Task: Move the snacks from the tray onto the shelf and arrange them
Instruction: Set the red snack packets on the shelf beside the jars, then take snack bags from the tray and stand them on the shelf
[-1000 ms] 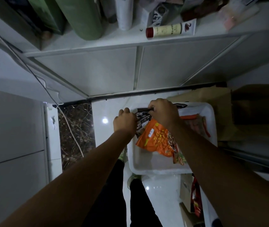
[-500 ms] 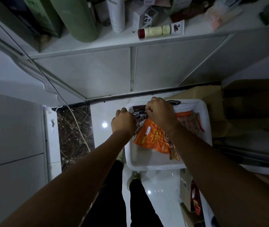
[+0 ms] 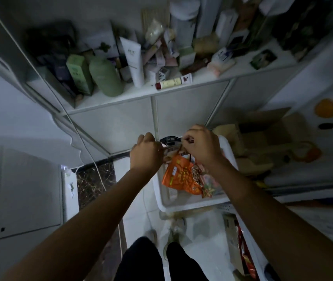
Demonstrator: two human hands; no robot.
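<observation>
Head view, grip: left hand [image 3: 146, 154] and right hand [image 3: 201, 146] close together above the tray's far end, both with fingers curled inward.
Right hand: thumb and fingertips pinching the top edge of a dark packet [image 3: 169, 143].
Left hand: seen from the back, curled onto the same packet's left edge; exact finger contact hidden.
Dark packet: stretched between the two hands, crumpled, raised off the tray.
Orange packet [image 3: 181, 176]: just below both hands, tilted, top edge tucked under the right wrist; held or merely resting in the tray, cannot tell.
Further packets [image 3: 212, 185]: partly under the right forearm, beside the orange one, blurred.
Tray [image 3: 167, 201]: white, near rim and left wall bare, low on the floor in front of the person's legs.
Shelf [image 3: 181, 93]: white, above and beyond the hands, crowded with a green bottle [image 3: 105, 78], a white tube [image 3: 134, 61] and a lying tube with a red cap [image 3: 173, 83].
Cardboard box [image 3: 263, 134]: open, right of the tray.
</observation>
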